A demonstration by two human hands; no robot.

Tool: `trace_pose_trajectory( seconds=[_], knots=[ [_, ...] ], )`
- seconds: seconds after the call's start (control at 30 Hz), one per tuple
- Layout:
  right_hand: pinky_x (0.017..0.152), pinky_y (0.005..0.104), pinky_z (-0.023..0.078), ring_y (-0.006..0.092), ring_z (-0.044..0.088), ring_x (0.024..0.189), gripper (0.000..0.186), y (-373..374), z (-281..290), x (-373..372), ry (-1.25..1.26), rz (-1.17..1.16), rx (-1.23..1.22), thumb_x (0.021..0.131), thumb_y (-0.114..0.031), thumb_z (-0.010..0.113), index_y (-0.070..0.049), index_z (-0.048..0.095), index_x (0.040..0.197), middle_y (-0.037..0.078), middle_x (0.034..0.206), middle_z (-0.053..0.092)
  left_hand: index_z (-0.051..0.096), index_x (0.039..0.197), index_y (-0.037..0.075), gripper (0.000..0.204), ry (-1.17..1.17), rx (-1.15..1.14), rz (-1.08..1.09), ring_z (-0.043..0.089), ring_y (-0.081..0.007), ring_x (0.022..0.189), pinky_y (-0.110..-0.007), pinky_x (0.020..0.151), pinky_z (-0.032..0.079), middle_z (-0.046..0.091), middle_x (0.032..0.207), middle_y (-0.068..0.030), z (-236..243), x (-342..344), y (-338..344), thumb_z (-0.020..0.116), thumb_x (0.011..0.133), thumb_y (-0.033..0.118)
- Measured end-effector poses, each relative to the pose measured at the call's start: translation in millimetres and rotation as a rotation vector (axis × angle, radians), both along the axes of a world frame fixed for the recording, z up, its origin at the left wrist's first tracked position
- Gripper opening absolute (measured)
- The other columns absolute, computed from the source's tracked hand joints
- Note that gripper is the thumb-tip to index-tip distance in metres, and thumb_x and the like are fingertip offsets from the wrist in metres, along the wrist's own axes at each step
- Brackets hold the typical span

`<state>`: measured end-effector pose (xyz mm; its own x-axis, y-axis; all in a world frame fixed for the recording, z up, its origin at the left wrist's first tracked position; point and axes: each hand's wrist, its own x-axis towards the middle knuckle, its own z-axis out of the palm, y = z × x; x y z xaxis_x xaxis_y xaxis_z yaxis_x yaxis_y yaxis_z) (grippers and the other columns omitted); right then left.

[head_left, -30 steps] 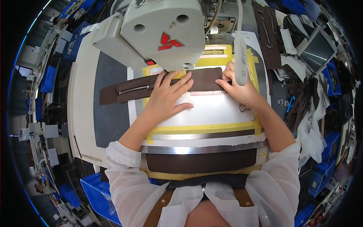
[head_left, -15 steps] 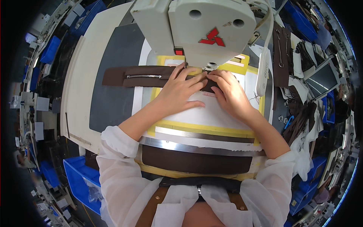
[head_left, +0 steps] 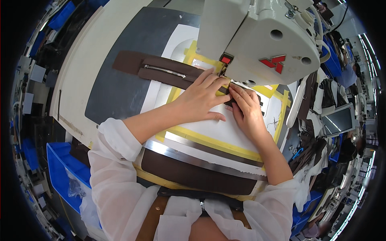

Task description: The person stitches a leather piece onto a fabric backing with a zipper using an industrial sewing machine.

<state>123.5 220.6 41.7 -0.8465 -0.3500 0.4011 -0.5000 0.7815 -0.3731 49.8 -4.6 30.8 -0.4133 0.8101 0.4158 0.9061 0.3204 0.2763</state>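
Note:
A brown fabric strip (head_left: 126,63) with a silver zipper (head_left: 164,70) lies across a white template (head_left: 237,140) edged in yellow tape. Its right part runs under the white sewing machine head (head_left: 257,44). My left hand (head_left: 193,102) rests on the strip just left of the presser area, fingers spread, thumb on the template. Close beside it, my right hand (head_left: 247,114) has its fingers bent together on the strip's dark right part, thumb tucked lower; that part is largely hidden by the fingers.
Blue bins (head_left: 54,160) stand at lower left. At right are a tablet-like screen (head_left: 337,119), blue scissors (head_left: 297,153) and heaped brown and white pieces (head_left: 307,162). A metal strip (head_left: 189,160) crosses the template's front, above a brown panel (head_left: 197,174).
My right hand has moved left from the strip's right end to beside my left hand. The camera view has turned, so the machine now appears farther right and tilted.

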Motion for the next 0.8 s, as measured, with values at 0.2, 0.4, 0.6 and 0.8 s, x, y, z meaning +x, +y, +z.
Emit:
trace_pose_trajectory(
  seconds=[0.2,0.4,0.6,0.8],
  knots=[
    [0.097,0.0428,0.054,0.0327,0.062,0.106,0.053,-4,4,2,-0.025,-0.033,0.048,0.081,0.008,0.075,0.004,0.069,0.133,0.013,0.142,0.068,0.071,0.121,0.010,0.062,0.035,0.051,0.027,0.044,-0.0345,0.141,-0.059,0.126,0.029,0.053,0.147,-0.0130,-4,4,1,0.083,0.078,0.054],
    [0.098,0.0420,0.053,0.0327,0.063,0.108,0.052,-3,-1,3,0.033,-0.050,0.098,0.081,0.007,0.076,0.006,0.068,0.133,0.016,0.142,0.067,0.068,0.123,0.005,0.065,0.046,0.076,0.051,0.046,-0.0320,0.141,-0.058,0.127,0.029,0.057,0.144,-0.0103,-11,8,5,0.082,0.081,0.052],
    [0.101,0.0428,0.052,0.0340,0.063,0.110,0.053,-1,2,4,-0.004,-0.050,0.068,0.081,0.005,0.077,0.007,0.068,0.133,0.017,0.141,0.068,0.068,0.121,0.004,0.062,0.073,0.060,0.028,0.049,-0.0315,0.138,-0.059,0.128,0.027,0.061,0.138,-0.0101,-9,5,7,0.078,0.085,0.054],
    [0.101,0.0433,0.053,0.0347,0.063,0.109,0.052,0,1,3,-0.025,-0.069,0.048,0.081,0.004,0.079,0.006,0.068,0.132,0.017,0.140,0.068,0.069,0.117,0.005,0.058,0.096,0.035,0.048,0.050,-0.0319,0.136,-0.060,0.128,0.027,0.062,0.137,-0.0105,-9,5,11,0.077,0.086,0.053]
  ],
)
